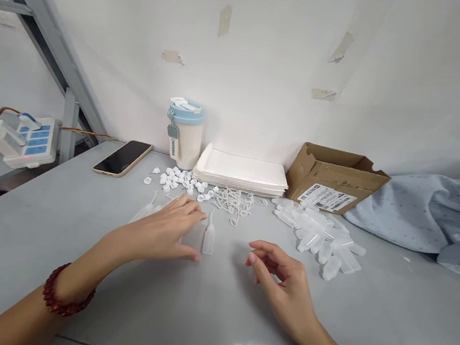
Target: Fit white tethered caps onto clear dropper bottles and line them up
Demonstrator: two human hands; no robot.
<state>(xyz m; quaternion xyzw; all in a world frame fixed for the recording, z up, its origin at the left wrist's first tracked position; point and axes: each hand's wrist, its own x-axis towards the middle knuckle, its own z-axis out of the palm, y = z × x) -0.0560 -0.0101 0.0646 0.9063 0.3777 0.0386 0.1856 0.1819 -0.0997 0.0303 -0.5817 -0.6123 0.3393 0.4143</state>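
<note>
My left hand [166, 229] is over the grey table, palm down, thumb and fingers spread, holding nothing. Just right of its fingertips lies a translucent bottle [209, 239] with a thin nozzle pointing away from me. More clear pieces [145, 211] show partly behind that hand. My right hand [279, 274] hovers further right with curled fingers, a gap between thumb and fingers, and nothing in it. Beyond the hands are small white caps [178, 178] and a heap of thin white loops [235, 202]. A pile of translucent bottles and pieces [324, 234] lies at the right.
A phone [123, 157], a cup with a blue lid [187, 138], stacked white envelopes [243, 170] and an open cardboard box [334, 178] stand or lie along the wall. A power strip [37, 142] is at the left, a pale blue cloth [413, 207] at the right.
</note>
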